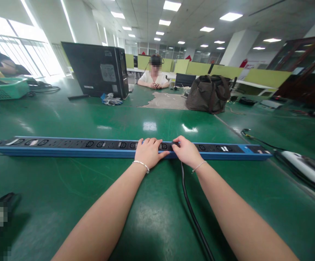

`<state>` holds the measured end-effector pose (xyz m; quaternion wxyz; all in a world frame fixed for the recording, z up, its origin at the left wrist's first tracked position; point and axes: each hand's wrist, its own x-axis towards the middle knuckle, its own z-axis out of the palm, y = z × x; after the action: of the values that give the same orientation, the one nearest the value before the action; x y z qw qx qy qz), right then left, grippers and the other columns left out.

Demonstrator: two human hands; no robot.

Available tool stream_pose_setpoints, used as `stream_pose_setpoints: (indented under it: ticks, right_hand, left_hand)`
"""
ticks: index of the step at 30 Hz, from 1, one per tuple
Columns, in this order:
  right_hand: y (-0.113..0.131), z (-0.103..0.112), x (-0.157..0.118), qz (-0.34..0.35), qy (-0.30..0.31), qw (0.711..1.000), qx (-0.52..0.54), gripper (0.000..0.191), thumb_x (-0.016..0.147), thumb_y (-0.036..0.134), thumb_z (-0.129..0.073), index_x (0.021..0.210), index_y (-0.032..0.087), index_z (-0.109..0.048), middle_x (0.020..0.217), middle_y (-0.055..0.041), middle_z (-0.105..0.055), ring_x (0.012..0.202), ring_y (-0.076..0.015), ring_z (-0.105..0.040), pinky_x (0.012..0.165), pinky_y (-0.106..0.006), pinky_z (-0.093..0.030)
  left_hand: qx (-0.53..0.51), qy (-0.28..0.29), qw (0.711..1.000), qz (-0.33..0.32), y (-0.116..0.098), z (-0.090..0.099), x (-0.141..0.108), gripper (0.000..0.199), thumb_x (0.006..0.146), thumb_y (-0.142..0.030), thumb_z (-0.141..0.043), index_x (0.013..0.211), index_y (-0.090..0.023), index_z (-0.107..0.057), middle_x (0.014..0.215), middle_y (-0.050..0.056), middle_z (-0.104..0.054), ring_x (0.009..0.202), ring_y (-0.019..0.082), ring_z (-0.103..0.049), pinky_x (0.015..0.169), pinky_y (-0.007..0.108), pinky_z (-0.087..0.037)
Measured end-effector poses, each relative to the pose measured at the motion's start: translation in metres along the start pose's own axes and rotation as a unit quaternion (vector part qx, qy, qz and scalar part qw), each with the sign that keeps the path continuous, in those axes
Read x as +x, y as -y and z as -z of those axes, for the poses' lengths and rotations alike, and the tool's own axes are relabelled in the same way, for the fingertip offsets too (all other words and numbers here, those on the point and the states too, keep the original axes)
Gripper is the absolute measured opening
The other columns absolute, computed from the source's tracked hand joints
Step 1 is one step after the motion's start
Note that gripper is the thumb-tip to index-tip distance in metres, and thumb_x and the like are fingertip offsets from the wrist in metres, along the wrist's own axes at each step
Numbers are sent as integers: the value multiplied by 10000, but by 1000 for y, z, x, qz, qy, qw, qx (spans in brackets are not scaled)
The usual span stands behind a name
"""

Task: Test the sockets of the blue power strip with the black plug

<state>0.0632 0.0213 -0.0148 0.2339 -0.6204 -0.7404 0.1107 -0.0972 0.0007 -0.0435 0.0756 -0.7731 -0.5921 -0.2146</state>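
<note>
A long blue-and-black power strip [70,150] lies across the green tabletop, its row of sockets facing up. My left hand [148,151] grips the strip near its middle, fingers over the top and thumb along the front edge. Just right of it, my right hand [187,149] pinches a black plug [175,144] at a socket; how deep the plug sits is hidden by the fingers. From under that hand a thick black cable [188,204] runs down toward the bottom of the view.
A black computer tower [94,70] stands behind, with gloves [111,99] beside it. Farther right sits a brown bag [208,94]. A green basket [6,90] is at left; a white device [307,166] with cables lies right. Another person [153,78] sits across the table.
</note>
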Motion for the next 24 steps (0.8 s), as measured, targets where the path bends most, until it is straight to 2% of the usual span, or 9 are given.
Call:
stream_pose_setpoints:
  ticks: [7,17,24]
  right_hand:
    - [-5,-3,1,-8,8,999,47,215,765,277,-502,946,192,-580,734,-10,-617,626,-126,-540,629,-246,-401]
    - [-6,-2,3,-17,13,998,63,234,772,289,-502,962,176,-581,804,-24,-633,679,-121,-554,661,-236,-411]
    - [2,2,-7,-5,-4,1000,-23,269,805,300,-454,1029,204,-568,801,-39,-651,692,-163,-583,653,-261,-403]
  left_hand:
    - [-5,-3,1000,1,0,-1,0,571,784,-646,-354,1166,-261,-533,1111,58,-599,1051,242,-492,965,427,-270]
    - [-4,4,1000,5,0,-1,0,576,787,-644,-350,1175,-256,-527,1120,59,-595,1062,240,-485,967,423,-271]
    - [-1,11,1000,9,0,1,0,576,788,-643,-346,1179,-260,-525,1123,62,-591,1069,243,-484,972,425,-265]
